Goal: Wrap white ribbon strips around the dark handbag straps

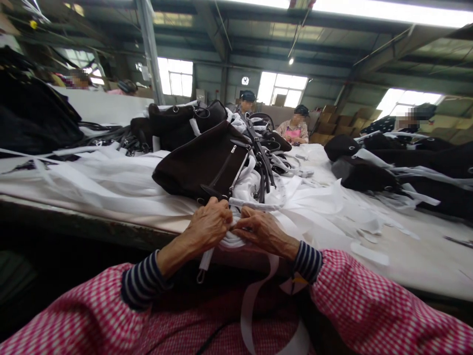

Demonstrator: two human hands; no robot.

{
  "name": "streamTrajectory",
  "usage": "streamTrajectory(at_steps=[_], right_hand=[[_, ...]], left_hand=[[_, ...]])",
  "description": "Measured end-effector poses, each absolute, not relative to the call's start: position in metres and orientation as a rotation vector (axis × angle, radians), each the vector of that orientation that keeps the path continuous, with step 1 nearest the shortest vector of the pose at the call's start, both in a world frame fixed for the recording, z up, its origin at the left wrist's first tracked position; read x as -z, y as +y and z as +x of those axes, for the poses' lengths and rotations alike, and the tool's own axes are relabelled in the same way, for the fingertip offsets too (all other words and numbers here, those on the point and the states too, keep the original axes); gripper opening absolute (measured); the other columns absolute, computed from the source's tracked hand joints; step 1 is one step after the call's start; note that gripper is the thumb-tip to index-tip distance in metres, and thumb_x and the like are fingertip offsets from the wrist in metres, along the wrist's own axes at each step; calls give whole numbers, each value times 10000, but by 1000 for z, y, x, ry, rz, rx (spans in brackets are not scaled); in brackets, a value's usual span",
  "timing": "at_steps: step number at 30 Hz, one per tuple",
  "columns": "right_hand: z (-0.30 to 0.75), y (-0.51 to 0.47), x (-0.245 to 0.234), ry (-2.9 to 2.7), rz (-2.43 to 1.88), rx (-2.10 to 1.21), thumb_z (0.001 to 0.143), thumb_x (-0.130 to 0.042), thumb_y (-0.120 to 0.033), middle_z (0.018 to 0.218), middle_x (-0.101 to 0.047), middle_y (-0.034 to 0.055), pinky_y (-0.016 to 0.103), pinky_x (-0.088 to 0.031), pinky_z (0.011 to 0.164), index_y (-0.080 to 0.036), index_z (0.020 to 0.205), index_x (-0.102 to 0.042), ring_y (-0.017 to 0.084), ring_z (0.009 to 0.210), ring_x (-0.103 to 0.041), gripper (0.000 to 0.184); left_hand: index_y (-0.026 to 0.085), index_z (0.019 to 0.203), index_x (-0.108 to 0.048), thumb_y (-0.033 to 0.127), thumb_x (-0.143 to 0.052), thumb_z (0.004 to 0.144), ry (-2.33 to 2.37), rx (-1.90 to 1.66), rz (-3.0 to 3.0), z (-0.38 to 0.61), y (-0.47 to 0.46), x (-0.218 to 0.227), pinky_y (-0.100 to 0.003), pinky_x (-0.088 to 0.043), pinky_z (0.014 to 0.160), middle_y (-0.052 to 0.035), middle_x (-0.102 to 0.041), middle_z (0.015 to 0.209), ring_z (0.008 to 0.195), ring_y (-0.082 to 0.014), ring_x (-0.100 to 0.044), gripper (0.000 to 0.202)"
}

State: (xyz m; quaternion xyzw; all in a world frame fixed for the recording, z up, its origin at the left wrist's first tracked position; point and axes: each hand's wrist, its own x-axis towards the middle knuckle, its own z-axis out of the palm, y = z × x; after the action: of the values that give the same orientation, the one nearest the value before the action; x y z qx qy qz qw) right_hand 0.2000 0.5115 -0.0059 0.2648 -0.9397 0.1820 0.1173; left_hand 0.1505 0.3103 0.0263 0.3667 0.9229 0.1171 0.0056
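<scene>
A dark brown handbag [199, 162] with a silver zip lies on its side at the table's near edge. My left hand [211, 221] is closed at the bag's lower rim, its fingers curled round a white-wrapped strap [232, 240]. Right beside it, my right hand [260, 229] pinches the same white bundle between thumb and fingers. What exactly lies under the fingertips is hidden. Below my left hand dangles a white-covered strap end with a metal clip [200, 276]. A loose white strip [248, 310] hangs from under my right hand into my lap.
White strips [111, 180] lie spread over the table [414, 256]. More dark bags [362, 172] are heaped at right and behind. Scissors [458, 241] seem to lie at the right edge. Several people sit across the table, one in a pink apron [293, 133].
</scene>
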Motion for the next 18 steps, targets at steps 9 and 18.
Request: streamTrajectory(at_steps=[9,18], right_hand=[[205,506,2,-2686,849,-368,1020,-592,-269,1009,-625,74,301,-400,754,-210,1040,-767,180,897,-582,186],[207,507,10,-2574,925,-185,995,-524,-176,1017,-646,92,334,-401,731,-164,1079,-691,208,897,-557,188]], left_hand=[[202,1001,-733,261,-500,967,2796,-89,1278,128,330,-37,-316,-421,688,-92,-673,1026,1002,-284,-624,243],[174,993,-753,259,-537,968,2787,10,1320,133,323,-49,-279,-336,586,-104,-719,980,864,-249,-673,234]])
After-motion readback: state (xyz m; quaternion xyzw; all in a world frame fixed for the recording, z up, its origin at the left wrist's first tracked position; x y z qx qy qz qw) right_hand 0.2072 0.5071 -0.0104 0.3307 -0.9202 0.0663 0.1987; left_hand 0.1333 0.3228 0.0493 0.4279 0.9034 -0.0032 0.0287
